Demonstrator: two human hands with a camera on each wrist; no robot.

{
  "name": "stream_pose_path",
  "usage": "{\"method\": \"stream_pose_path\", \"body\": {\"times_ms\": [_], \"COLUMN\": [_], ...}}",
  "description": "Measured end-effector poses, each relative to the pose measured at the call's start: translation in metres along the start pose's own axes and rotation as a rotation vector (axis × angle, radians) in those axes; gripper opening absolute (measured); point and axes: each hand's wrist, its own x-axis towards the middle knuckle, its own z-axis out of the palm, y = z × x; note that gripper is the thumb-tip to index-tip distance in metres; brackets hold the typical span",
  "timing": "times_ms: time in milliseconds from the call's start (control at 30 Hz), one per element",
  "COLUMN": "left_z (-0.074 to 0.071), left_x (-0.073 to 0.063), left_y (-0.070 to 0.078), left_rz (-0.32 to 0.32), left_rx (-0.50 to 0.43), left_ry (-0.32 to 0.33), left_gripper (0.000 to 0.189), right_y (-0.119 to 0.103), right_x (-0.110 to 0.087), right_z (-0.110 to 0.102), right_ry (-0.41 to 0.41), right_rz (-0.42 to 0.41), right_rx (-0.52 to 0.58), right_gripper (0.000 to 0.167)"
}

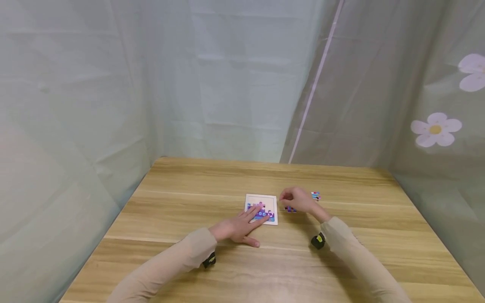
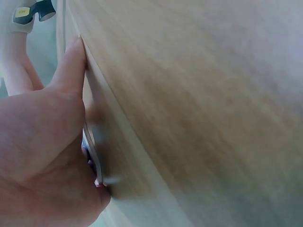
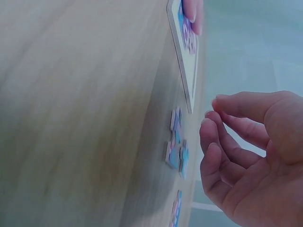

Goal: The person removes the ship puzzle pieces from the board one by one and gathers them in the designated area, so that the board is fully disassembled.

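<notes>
A puzzle board with a pale frame lies on the table, its lower part filled with purple and blue pieces. My left hand rests on the board with fingers spread, covering part of the picture. In the left wrist view, the palm of the left hand is close to the board's edge. My right hand hovers just right of the board, its fingers loosely bent and nothing visible between them. Below it lie loose puzzle pieces, seen beside the fingers as a small cluster of pieces.
More loose puzzle pieces lie to the right of the right hand. The wooden table reaches back to a pale curtain. A flowered cloth hangs along the right side.
</notes>
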Motion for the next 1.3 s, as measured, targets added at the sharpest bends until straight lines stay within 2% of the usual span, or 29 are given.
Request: {"method": "stream_pose_path", "body": {"times_ms": [267,467,567,1033,1300], "left_z": [-0.001,-0.005,-0.005,-0.005,-0.001], "left_x": [0.002,0.002,0.002,0.0,-0.008], "left_y": [0.002,0.004,0.004,0.001,-0.003], "left_rz": [-0.059,-0.078,-0.076,-0.044,-0.101], "left_rx": [-0.042,-0.056,-0.056,-0.104,-0.092], "left_ry": [-0.056,-0.05,-0.051,-0.044,-0.043], "left_gripper": [0.087,0.088,0.088,0.087,0.082], "right_y": [-0.006,-0.013,-0.015,-0.017,-0.02], "right_x": [0.005,0.01,0.012,0.017,0.019], "right_z": [0.011,0.016,0.019,0.028,0.026], "right_ry": [-0.035,-0.06,-0.061,-0.073,-0.097], "right_rz": [-0.044,-0.048,-0.065,-0.06,-0.041], "right_rx": [0.06,0.089,0.069,0.036,0.043], "right_gripper": [0.006,0.006,0.007,0.007,0.007]}}
